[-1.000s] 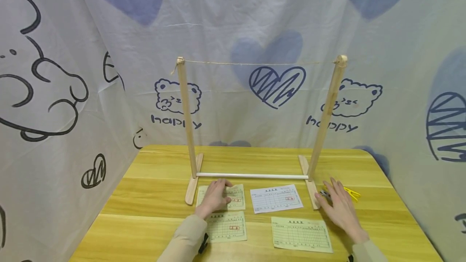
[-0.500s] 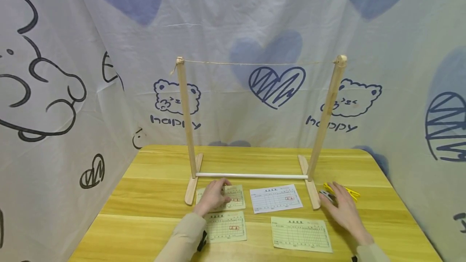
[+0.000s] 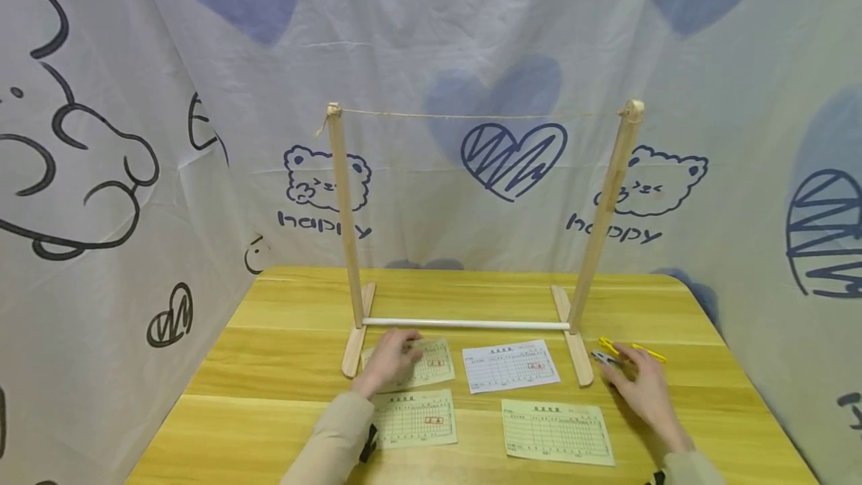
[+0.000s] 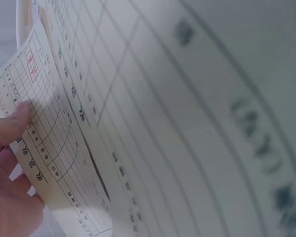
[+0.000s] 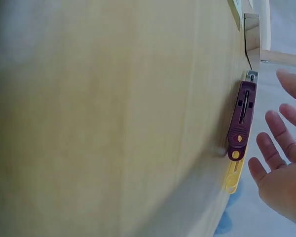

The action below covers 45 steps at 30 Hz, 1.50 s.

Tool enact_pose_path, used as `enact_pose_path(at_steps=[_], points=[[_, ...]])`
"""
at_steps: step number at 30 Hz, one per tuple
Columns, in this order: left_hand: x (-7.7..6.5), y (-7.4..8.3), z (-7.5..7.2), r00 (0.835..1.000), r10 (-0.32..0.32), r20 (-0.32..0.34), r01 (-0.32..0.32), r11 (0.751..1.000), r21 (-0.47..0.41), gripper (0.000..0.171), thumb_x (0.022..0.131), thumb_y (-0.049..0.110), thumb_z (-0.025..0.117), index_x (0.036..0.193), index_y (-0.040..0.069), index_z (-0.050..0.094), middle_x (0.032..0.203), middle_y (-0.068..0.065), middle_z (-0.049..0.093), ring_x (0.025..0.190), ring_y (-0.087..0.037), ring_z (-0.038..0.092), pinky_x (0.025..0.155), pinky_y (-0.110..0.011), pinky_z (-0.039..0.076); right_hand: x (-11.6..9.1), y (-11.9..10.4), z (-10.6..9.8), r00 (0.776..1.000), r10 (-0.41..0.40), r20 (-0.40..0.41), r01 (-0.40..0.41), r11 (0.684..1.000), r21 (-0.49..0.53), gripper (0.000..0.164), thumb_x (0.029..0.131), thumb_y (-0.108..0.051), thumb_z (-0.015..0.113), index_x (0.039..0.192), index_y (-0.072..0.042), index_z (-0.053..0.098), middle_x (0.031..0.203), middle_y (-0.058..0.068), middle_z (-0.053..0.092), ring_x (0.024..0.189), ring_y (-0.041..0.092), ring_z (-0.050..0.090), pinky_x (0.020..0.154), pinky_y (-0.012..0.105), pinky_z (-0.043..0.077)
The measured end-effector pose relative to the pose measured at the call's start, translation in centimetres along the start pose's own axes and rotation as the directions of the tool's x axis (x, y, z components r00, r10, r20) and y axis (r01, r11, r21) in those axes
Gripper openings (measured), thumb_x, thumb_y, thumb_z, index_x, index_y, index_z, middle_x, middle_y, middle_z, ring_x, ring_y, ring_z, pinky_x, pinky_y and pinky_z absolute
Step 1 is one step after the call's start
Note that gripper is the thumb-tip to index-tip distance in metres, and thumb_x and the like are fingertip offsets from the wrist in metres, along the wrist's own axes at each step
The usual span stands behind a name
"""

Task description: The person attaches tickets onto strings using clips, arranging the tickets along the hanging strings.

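My left hand (image 3: 385, 364) is at the upper-left pale yellow receipt slip (image 3: 436, 365). In the left wrist view the thumb lies on that slip's face and the fingers curl behind its edge, pinching it. A second yellow slip (image 3: 417, 419) lies just in front. Over on the right, my right hand (image 3: 645, 389) hovers with loosely bent, spread fingers beside a dark purple clip (image 5: 241, 118) with a metal tip. A yellow clip (image 5: 233, 177) lies against it. In the right wrist view a gap shows between the fingers and the clips.
A wooden stand rises behind the slips, with a left post (image 3: 346, 223), a right post (image 3: 602, 223), twine (image 3: 465, 117) across the top and a white rod (image 3: 465, 324) low down. A white slip (image 3: 509, 367) and another yellow slip (image 3: 557, 432) lie between the hands.
My left hand has shifted slightly left and the slip under it has tilted a little. The right hand has moved slightly right and drawn its fingers in, uncovering more of the clips.
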State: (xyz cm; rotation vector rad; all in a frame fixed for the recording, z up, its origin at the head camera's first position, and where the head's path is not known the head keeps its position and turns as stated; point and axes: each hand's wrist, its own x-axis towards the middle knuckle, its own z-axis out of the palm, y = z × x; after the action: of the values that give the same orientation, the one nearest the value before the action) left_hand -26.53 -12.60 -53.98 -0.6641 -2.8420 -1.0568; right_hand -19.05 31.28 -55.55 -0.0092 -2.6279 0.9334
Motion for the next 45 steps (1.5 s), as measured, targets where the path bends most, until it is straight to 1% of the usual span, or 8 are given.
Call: enact_pose_path(at_steps=[4,8,13,17,24,31,40,45], points=[[-0.1,0.0,-0.4,0.999,0.017,-0.027,-0.018,1.0,-0.019,0.014,0.095,0.009,0.068,0.107,0.003,0.072,0.103,-0.013,0.073,0.096,-0.028,0.068,0.083,-0.046,0.058,0.3,0.1,0.0,1.0,0.025,0.009,-0.025,0.999,-0.023,0.043,0.086,-0.009,0.077,0.123,0.009,0.063,0.099,0.023,0.069,0.098,0.04,0.059,0.085,0.049,0.039],[0.1,0.1,-0.7,0.997,0.018,-0.074,-0.021,0.999,-0.047,0.011,0.095,0.008,0.067,0.103,0.003,0.074,0.099,-0.012,0.073,0.095,-0.026,0.067,0.085,-0.046,0.058,0.5,0.2,0.0,0.998,0.054,0.025,-0.053,0.998,-0.045,0.043,0.086,-0.009,0.076,0.123,0.009,0.064,0.096,0.021,0.071,0.098,0.04,0.06,0.089,0.053,0.039],[0.3,0.2,-1.1,0.992,0.01,-0.123,-0.019,0.997,-0.074,0.009,0.094,0.008,0.068,0.1,0.005,0.074,0.095,-0.008,0.073,0.091,-0.019,0.061,0.084,-0.036,0.056,0.8,0.2,0.1,0.998,0.064,0.024,-0.063,0.996,-0.069,0.042,0.086,-0.009,0.076,0.122,0.009,0.065,0.094,0.02,0.073,0.095,0.039,0.063,0.087,0.052,0.041],[0.3,0.2,-1.3,0.991,-0.005,-0.132,-0.01,0.994,-0.112,0.008,0.095,0.01,0.068,0.099,0.007,0.075,0.093,-0.006,0.072,0.09,-0.017,0.059,0.083,-0.03,0.053,0.9,0.3,0.1,0.997,0.069,0.016,-0.068,0.995,-0.075,0.039,0.085,-0.009,0.076,0.119,0.008,0.066,0.093,0.02,0.073,0.093,0.038,0.062,0.085,0.051,0.04],[0.1,0.1,-1.6,0.985,-0.043,-0.169,0.006,0.977,-0.212,0.01,0.095,0.011,0.067,0.1,0.005,0.074,0.098,-0.009,0.072,0.098,-0.024,0.063,0.091,-0.044,0.054,1.0,0.3,0.2,0.999,0.042,-0.032,-0.045,0.992,-0.115,0.035,0.082,-0.01,0.08,0.113,0.005,0.071,0.085,0.014,0.075,0.078,0.028,0.064,0.073,0.036,0.044],[-0.2,-0.1,-1.7,0.976,-0.073,-0.206,0.01,0.956,-0.292,0.011,0.094,0.011,0.069,0.102,0.006,0.075,0.104,-0.012,0.074,0.108,-0.033,0.066,0.099,-0.054,0.053,1.2,0.6,0.2,0.997,0.072,0.015,-0.07,0.99,-0.126,0.036,0.084,-0.011,0.078,0.114,0.006,0.069,0.085,0.014,0.075,0.072,0.022,0.062,0.068,0.032,0.043],[-0.4,-0.1,-2.0,0.965,-0.107,-0.241,0.015,0.936,-0.352,0.011,0.094,0.011,0.069,0.101,0.005,0.075,0.103,-0.013,0.076,0.11,-0.034,0.068,0.103,-0.055,0.052,1.4,0.5,0.4,0.996,0.087,0.037,-0.081,0.986,-0.145,0.038,0.084,-0.012,0.078,0.116,0.006,0.068,0.085,0.014,0.076,0.076,0.029,0.066,0.073,0.045,0.048],[-0.4,0.2,-2.2,0.956,-0.141,-0.256,0.029,0.917,-0.398,0.01,0.093,0.01,0.07,0.099,0.005,0.075,0.102,-0.013,0.077,0.108,-0.032,0.068,0.103,-0.054,0.051,1.3,0.5,0.4,0.996,0.078,0.031,-0.072,0.986,-0.149,0.038,0.082,-0.011,0.078,0.115,0.007,0.068,0.082,0.014,0.075,0.075,0.03,0.067,0.071,0.044,0.049]])
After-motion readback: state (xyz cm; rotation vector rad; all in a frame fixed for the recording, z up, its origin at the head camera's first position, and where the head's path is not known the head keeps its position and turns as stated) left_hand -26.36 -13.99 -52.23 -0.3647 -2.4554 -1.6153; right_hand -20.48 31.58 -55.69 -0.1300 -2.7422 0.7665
